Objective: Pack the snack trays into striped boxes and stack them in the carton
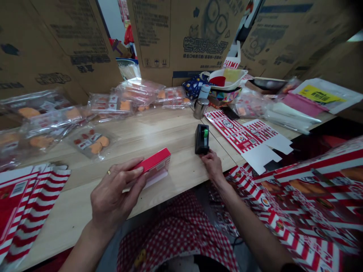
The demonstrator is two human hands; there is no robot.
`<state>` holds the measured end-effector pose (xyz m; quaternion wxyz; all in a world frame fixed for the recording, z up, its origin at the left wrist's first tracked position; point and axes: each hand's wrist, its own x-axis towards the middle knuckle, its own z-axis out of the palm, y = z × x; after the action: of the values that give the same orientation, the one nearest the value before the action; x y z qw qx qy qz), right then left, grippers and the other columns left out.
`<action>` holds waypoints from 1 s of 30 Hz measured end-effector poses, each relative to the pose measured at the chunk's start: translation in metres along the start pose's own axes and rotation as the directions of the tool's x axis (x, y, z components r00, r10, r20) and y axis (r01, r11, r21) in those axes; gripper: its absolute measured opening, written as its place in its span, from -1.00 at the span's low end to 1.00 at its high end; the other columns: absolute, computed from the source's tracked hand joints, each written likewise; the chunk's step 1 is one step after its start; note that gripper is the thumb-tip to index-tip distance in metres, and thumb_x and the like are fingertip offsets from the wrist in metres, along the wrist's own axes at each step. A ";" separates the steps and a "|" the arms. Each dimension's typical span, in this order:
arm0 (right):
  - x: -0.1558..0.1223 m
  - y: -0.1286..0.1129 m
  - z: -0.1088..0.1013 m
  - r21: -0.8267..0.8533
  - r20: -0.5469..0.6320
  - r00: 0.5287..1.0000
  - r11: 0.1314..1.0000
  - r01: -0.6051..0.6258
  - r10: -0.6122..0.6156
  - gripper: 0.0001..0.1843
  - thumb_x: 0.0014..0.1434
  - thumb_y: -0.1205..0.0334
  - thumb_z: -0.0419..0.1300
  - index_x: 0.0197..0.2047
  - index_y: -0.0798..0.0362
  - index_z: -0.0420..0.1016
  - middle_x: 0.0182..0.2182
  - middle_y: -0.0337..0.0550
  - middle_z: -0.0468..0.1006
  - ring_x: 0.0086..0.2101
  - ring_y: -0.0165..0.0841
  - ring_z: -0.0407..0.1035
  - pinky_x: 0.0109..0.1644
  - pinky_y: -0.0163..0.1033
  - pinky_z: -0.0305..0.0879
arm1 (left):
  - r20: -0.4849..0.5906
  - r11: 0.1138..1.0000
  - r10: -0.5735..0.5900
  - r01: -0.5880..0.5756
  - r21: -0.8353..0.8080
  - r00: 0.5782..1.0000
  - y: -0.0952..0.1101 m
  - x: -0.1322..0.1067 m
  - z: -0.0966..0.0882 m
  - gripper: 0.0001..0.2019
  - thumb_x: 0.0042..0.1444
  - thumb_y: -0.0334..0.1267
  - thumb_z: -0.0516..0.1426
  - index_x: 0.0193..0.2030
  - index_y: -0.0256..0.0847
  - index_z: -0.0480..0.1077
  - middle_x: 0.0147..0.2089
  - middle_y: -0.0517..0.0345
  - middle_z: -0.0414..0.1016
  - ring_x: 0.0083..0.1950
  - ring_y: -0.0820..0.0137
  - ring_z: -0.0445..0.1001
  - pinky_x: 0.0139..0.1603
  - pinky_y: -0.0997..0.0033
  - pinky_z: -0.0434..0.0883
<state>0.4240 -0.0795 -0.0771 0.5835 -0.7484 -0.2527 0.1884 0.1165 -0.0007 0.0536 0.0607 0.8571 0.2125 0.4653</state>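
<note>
My left hand grips a small red and white cardboard box by its near end, fingers along the top and thumb on the side. The box is held over the wooden table near its front edge. Farther right, a black tape dispenser with a green core stands on the table. My right hand is at the dispenser's near end, its fingers curled and touching or very close to it. Whether a piece of tape is between those fingertips is too small to make out.
Clear bags of orange pieces lie along the left and back. Striped flat cartons are stacked at left; an unfolded carton lies at right. A metal cup stands behind the dispenser. Large cardboard boxes wall the back.
</note>
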 end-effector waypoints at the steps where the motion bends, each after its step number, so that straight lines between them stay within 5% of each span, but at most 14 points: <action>1: -0.004 0.000 0.000 -0.032 -0.026 1.000 0.999 0.014 -0.015 -0.70 -0.08 0.06 0.27 -0.62 0.02 0.30 0.01 0.10 0.52 0.01 -0.08 0.42 0.15 0.04 0.34 | -0.014 1.000 -0.006 0.006 -0.009 1.000 0.001 0.000 0.001 -0.80 0.11 -0.48 0.31 -0.16 -0.23 0.45 -0.02 -0.01 0.63 -0.11 0.31 0.64 -0.13 0.35 0.58; 4: -0.022 -0.019 -0.004 -0.070 -0.043 0.998 0.996 0.051 -0.054 -0.80 -0.03 0.12 0.27 -0.54 0.03 0.39 0.03 0.10 0.50 -0.03 -0.13 0.42 0.08 -0.01 0.36 | -0.027 0.999 -0.029 0.028 -0.043 0.999 0.005 -0.002 0.002 -0.81 0.11 -0.49 0.31 -0.16 -0.23 0.47 -0.05 0.01 0.63 -0.14 0.35 0.63 -0.17 0.38 0.56; 7: -0.054 -0.060 -0.008 -0.009 0.145 0.980 0.991 0.137 -0.134 -0.85 0.12 0.13 0.26 -0.33 0.03 0.49 -0.35 -0.13 0.56 -0.35 -0.30 0.44 -0.22 -0.17 0.42 | -0.018 0.998 -0.032 0.031 -0.059 0.999 0.008 -0.001 0.001 -0.81 0.13 -0.48 0.29 -0.13 -0.24 0.47 -0.08 0.00 0.62 -0.13 0.35 0.61 -0.17 0.38 0.54; 12: -0.107 -0.140 0.010 0.332 0.560 0.787 0.940 0.073 -0.259 -0.72 0.26 0.22 0.21 0.03 -0.02 0.57 -0.57 -0.35 0.44 -0.58 -0.48 0.27 -0.52 -0.36 0.25 | 0.021 0.995 -0.050 0.052 -0.083 0.999 0.009 0.001 -0.003 -0.83 0.19 -0.51 0.20 -0.10 -0.23 0.44 -0.13 0.01 0.60 -0.05 0.32 0.59 -0.08 0.32 0.51; 15: -0.121 -0.167 0.031 0.422 0.631 0.728 0.906 -0.033 -0.268 -0.37 0.26 0.25 0.20 0.38 -0.13 0.30 -0.59 -0.42 0.43 -0.61 -0.49 0.24 -0.53 -0.36 0.29 | 0.037 0.992 -0.080 0.083 -0.100 0.996 0.011 0.000 -0.005 -0.85 0.22 -0.48 0.17 -0.11 -0.20 0.40 -0.13 0.02 0.59 -0.05 0.33 0.59 -0.07 0.33 0.51; 21: -0.124 -0.175 0.062 0.384 0.625 0.772 0.907 -0.173 -0.117 -0.14 0.18 0.14 0.26 0.49 0.02 0.09 -0.60 -0.38 0.52 -0.63 -0.45 0.34 -0.53 -0.30 0.41 | 0.017 0.968 -0.227 0.228 -0.106 0.974 0.013 -0.009 -0.005 -0.71 0.23 -0.37 0.19 0.05 -0.17 0.25 -0.04 0.01 0.54 -0.06 0.34 0.60 -0.12 0.37 0.55; 25: -0.126 -0.172 0.066 0.368 0.576 0.812 0.917 -0.155 -0.094 -0.15 0.18 0.13 0.25 0.48 0.05 0.10 -0.61 -0.37 0.52 -0.62 -0.45 0.35 -0.53 -0.31 0.42 | 0.019 0.979 -0.149 0.150 -0.136 0.989 0.011 -0.008 -0.006 -0.69 0.22 -0.43 0.18 0.08 -0.17 0.28 -0.06 0.02 0.55 -0.04 0.33 0.58 -0.09 0.34 0.53; 30: -0.124 -0.167 0.063 0.368 0.598 0.789 0.923 -0.115 -0.140 -0.21 0.19 0.13 0.25 0.44 0.08 0.17 -0.62 -0.38 0.48 -0.62 -0.44 0.31 -0.54 -0.30 0.35 | 0.141 0.991 -0.054 0.071 -0.114 0.989 0.008 0.001 -0.013 -0.72 0.26 -0.47 0.10 0.06 -0.17 0.44 -0.04 -0.02 0.55 -0.01 0.31 0.54 -0.04 0.30 0.50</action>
<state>0.2617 -0.0725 0.0677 0.6061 -0.5147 -0.3913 0.4632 0.1089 -0.0089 0.0640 0.1407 0.8749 0.2066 0.4148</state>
